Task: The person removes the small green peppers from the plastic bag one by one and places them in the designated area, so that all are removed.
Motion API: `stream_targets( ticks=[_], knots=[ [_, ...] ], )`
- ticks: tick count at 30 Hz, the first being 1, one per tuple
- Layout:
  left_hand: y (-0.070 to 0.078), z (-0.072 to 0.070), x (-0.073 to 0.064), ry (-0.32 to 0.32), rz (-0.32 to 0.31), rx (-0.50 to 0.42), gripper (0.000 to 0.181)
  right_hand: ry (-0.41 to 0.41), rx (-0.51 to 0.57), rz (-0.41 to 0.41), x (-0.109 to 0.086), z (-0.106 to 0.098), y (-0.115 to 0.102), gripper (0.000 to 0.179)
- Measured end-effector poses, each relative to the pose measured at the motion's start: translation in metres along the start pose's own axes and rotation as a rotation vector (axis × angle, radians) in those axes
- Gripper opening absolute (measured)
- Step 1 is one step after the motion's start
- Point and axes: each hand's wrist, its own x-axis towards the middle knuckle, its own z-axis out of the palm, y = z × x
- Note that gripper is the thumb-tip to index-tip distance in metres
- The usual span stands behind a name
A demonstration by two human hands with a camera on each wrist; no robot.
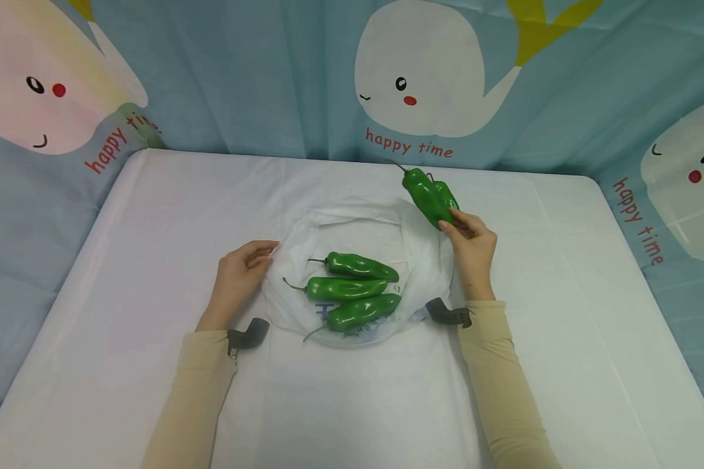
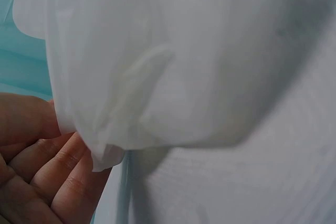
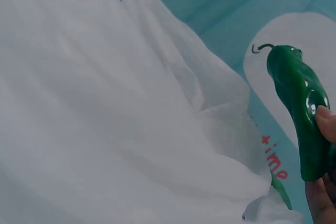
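A white plastic bag (image 1: 299, 234) lies spread with its mouth facing up. Three long green chili peppers (image 1: 352, 288) lie side by side in it, stems to the left. At the bag's left rim my left hand (image 1: 240, 277) pinches the thin plastic (image 2: 105, 153) between thumb and fingers. By the far right rim, my right hand (image 1: 474, 251) grips a green chili pepper (image 1: 425, 195) by its lower end, stem pointing up and away. A further green pepper (image 1: 442, 191) shows partly behind it; whether the hand also holds that one, I cannot tell.
A white cloth (image 1: 563, 312) covers the table. Blue curtains (image 1: 258, 78) with printed whales hang along its back and sides. A dark wrist device (image 1: 249, 334) sticks out from the left cuff, another device (image 1: 446, 312) from the right one, close to the bag.
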Motion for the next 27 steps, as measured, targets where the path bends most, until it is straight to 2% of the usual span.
stream_targets(
  ticks=[7,12,20,27],
  knots=[
    [0.0,0.0,0.0,0.0,0.002,-0.001,0.028,0.044,0.04,-0.012,0.003,-0.004,0.006,0.034],
    [0.0,0.0,0.0,-0.003,-0.002,-0.008,0.028,0.077,0.029,-0.023,0.004,-0.007,0.007,0.035],
    [0.001,0.0,0.0,-0.002,-0.002,-0.012,0.028,0.182,-0.017,0.019,0.017,-0.016,0.038,0.036],
    [0.001,-0.001,0.0,-0.001,-0.004,-0.016,0.028,0.269,0.035,0.08,0.019,-0.02,0.04,0.035]
  ],
)
